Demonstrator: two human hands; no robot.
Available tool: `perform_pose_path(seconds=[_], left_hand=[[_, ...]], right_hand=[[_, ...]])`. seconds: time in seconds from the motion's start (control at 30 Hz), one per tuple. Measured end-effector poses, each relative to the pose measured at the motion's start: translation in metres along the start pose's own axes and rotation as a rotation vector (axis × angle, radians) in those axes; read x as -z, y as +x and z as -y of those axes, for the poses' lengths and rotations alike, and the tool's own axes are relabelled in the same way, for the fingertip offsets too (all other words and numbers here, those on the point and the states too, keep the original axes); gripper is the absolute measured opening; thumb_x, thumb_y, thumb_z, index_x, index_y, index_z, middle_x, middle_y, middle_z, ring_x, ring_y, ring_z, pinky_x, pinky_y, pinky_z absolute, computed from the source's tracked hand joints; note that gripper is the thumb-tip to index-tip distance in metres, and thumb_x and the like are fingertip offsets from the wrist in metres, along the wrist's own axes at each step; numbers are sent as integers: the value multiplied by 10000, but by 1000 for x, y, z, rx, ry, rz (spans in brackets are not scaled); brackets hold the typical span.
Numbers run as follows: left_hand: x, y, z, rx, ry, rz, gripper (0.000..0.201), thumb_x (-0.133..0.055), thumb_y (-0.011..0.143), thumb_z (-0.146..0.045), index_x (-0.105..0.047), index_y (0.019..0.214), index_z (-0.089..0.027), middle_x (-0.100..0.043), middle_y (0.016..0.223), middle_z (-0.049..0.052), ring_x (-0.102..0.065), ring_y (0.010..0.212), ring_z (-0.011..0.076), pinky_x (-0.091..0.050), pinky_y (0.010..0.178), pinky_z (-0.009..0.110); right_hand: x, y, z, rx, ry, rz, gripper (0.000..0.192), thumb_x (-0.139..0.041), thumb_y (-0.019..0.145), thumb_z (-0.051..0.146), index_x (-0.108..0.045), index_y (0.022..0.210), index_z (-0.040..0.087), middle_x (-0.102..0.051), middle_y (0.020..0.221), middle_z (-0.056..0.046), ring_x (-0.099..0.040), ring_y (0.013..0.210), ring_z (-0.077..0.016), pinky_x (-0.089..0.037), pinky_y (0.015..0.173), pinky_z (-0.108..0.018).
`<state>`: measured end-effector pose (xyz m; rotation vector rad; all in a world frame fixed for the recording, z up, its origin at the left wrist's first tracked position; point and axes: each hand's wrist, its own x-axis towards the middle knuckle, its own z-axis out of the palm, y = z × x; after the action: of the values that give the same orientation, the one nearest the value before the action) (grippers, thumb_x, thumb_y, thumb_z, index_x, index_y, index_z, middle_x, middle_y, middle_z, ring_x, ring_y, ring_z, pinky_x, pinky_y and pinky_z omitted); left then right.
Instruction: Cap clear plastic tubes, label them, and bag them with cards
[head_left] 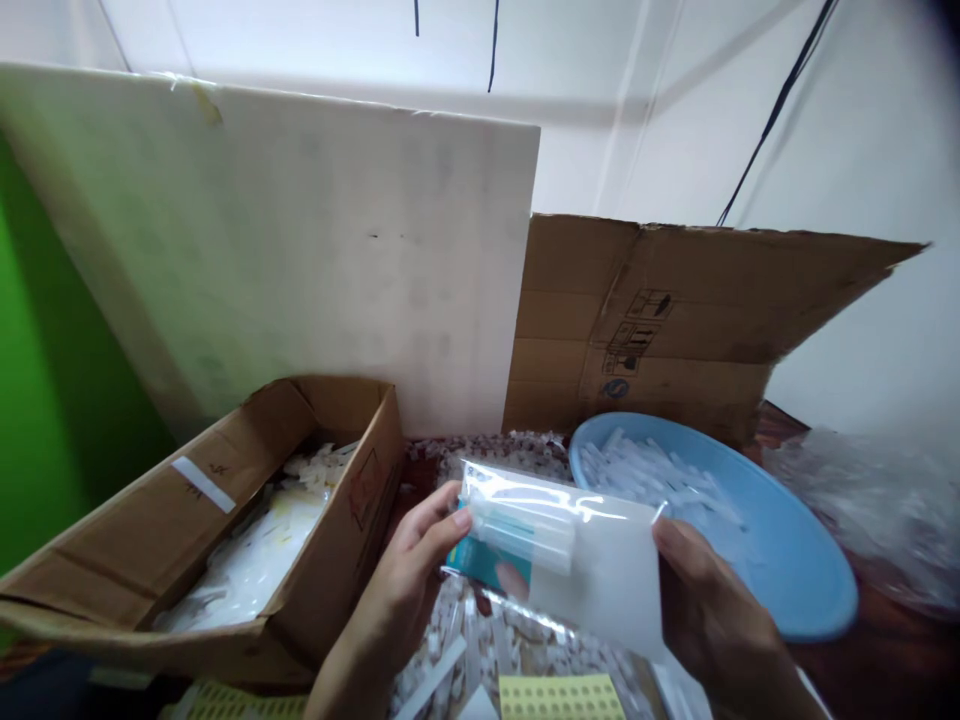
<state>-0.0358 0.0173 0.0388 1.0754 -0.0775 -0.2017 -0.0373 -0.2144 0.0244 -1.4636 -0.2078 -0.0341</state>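
Note:
A clear plastic bag (607,575) is stretched between my two hands, tilted down to the right. Inside it lie translucent white plastic tubes (529,535) and a teal printed card (486,566); the right part looks plain white. My left hand (424,550) pinches the bag's left end, thumb on top. At the opposite end, my right hand (709,590) grips the edge with its thumb, its other fingers mostly hidden behind. Below the bag are many small white plastic pieces (442,675) and a yellow sheet of round stickers (561,697).
On the left stands an open cardboard box (382,470) holding white plastic pieces. A blue basin (810,560) with white strips is at the right, beside crumpled clear plastic (885,500). Behind rise a white board (337,270) and a cardboard panel (697,330).

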Motion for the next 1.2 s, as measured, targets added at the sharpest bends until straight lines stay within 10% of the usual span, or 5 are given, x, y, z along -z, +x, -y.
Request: perform_pose_path(seconds=[0.47,1.2], left_hand=[[-3,-6,-5,-84,-15,18,366,-683,861,-413,-686,1108,-143,-711,921,115,-690,712,235,-528,560,271],[-6,-4,0,-99,62,33,332,-721,860,-401,-696,1079,-152,-708,927,102,-686,771,232,-548,603,272]], right_hand=[[9,11,-1,-118,-92,331,437,-691,859,572,-764,834,142,-689,747,-73,-594,667,-178,-445,598,-245],[1,13,5,-183,66,116,398,-876,690,508,-771,800,141,-695,705,-51,-590,621,-172,-444,551,-236]])
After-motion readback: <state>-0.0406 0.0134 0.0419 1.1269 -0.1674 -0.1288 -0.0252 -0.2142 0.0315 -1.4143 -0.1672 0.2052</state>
